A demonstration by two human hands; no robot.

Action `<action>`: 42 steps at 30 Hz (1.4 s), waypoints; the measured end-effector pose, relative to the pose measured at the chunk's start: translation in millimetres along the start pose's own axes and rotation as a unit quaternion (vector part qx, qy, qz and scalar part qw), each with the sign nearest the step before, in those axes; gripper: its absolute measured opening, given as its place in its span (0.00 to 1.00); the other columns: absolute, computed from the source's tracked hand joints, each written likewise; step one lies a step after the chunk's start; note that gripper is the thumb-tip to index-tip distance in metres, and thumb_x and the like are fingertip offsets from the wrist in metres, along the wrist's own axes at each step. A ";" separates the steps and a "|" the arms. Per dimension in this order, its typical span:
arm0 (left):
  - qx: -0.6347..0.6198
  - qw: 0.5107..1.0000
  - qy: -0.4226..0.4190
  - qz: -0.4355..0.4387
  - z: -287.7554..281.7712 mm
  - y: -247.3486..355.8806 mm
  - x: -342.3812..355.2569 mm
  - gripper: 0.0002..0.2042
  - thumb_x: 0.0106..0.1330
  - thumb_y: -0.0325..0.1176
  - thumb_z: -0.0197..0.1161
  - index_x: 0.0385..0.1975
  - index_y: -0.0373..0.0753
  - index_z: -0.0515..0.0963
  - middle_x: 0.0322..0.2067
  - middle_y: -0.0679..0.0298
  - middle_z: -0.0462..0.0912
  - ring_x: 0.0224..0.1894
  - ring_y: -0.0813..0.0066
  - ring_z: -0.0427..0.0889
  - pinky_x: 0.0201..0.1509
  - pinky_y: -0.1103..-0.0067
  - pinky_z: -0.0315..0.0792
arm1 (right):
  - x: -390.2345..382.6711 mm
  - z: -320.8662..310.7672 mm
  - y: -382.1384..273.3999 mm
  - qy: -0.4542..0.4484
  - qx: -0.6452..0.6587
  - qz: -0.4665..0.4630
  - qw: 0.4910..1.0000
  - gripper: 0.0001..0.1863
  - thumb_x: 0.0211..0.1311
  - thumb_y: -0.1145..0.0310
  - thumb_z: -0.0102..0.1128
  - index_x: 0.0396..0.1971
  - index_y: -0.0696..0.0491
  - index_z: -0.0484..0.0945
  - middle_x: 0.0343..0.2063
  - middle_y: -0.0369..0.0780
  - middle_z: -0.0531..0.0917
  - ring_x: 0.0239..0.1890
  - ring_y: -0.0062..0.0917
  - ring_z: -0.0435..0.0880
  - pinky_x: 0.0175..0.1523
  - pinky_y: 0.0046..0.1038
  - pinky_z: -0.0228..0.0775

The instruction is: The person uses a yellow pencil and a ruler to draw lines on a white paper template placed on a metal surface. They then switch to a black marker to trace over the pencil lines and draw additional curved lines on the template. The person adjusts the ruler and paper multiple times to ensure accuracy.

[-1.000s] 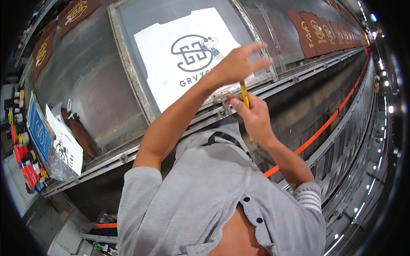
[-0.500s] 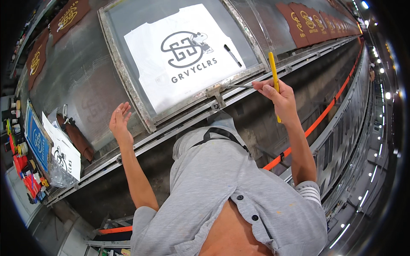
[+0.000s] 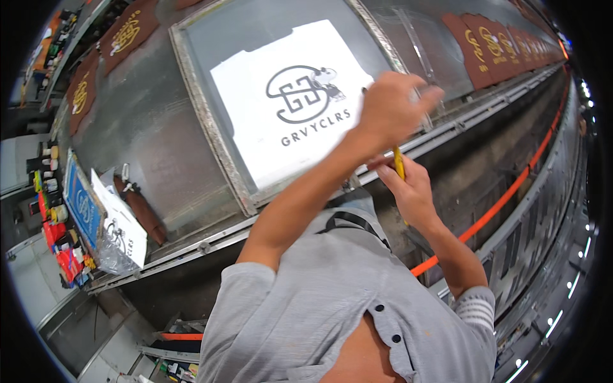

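Observation:
My left hand (image 3: 397,108) is stretched across to the right, over the right edge of a framed printing screen (image 3: 211,131). It is smeared by motion, so its fingers cannot be made out. A dark tip of the black pen (image 3: 365,91) shows beside it; the hand covers the rest. Below, my right hand (image 3: 412,188) is closed around a slim yellow stick-shaped tool (image 3: 399,163), partly hidden by the fingers. Under my left forearm, a white shirt-shaped area (image 3: 255,131) with a dark looped design fills much of the screen.
Brown fabric pieces (image 3: 488,48) with yellow prints line the long table to the right; another (image 3: 128,38) lies far left. A blue screen (image 3: 83,204), a printed white sheet (image 3: 121,217) and a rolled brown piece (image 3: 142,210) stand at left. A metal rail (image 3: 211,246) edges the table.
My left hand has swung from left of the screen to its right side, now over the pen. My right hand sits lower in view with the yellow tool. The view has shifted slightly.

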State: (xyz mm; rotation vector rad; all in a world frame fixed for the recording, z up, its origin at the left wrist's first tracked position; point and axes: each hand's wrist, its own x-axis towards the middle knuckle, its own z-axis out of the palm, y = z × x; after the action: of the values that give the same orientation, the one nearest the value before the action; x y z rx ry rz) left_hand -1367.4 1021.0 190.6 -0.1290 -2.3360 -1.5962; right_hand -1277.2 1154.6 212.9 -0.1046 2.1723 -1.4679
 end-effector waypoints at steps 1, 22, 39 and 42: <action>0.033 0.993 -0.105 -0.044 9.1 5.4 10.1 0.20 0.67 0.49 0.62 0.40 0.36 0.87 0.41 0.44 0.86 0.46 0.49 0.85 0.54 0.62 0.77 | -1.1 1.3 3.2 0.043 0.067 -0.024 0.997 0.11 0.69 0.70 0.61 0.42 0.62 0.83 0.29 0.36 0.85 0.30 0.12 0.74 0.37 0.19 0.68; -0.162 0.833 -0.529 -0.014 79.1 8.0 33.3 0.15 0.60 0.30 0.56 0.40 0.32 0.86 0.39 0.56 0.89 0.45 0.61 0.88 0.48 0.70 0.79 | -44.0 -13.1 42.6 0.191 -0.210 -0.270 0.920 0.29 0.54 0.86 0.60 0.59 0.59 0.77 0.59 0.52 0.70 0.57 0.43 0.79 0.63 0.40 0.73; 0.332 0.921 -0.201 -0.042 -33.7 -228.0 -189.8 0.40 0.72 0.58 0.56 0.77 0.39 0.55 0.79 0.49 0.43 0.81 0.47 0.36 0.76 0.39 0.29 | 12.0 -25.1 17.8 0.208 -0.497 -0.399 0.742 0.19 0.55 0.52 0.70 0.25 0.52 0.74 0.22 0.37 0.72 0.28 0.33 0.74 0.36 0.34 0.65; 0.317 0.931 -0.176 -0.042 -43.2 -226.1 -188.9 0.40 0.72 0.57 0.56 0.76 0.39 0.57 0.79 0.51 0.44 0.81 0.49 0.37 0.76 0.40 0.30 | 5.6 -12.2 12.5 0.264 -0.521 -0.299 0.755 0.21 0.61 0.47 0.67 0.30 0.52 0.78 0.22 0.36 0.73 0.27 0.31 0.75 0.33 0.34 0.62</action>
State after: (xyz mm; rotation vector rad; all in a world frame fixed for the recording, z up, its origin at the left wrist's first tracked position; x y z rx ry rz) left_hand -1234.9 914.7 -54.0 -0.1814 -3.0470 -0.8178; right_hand -1284.9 1168.2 203.2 -0.9358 3.4063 -0.2802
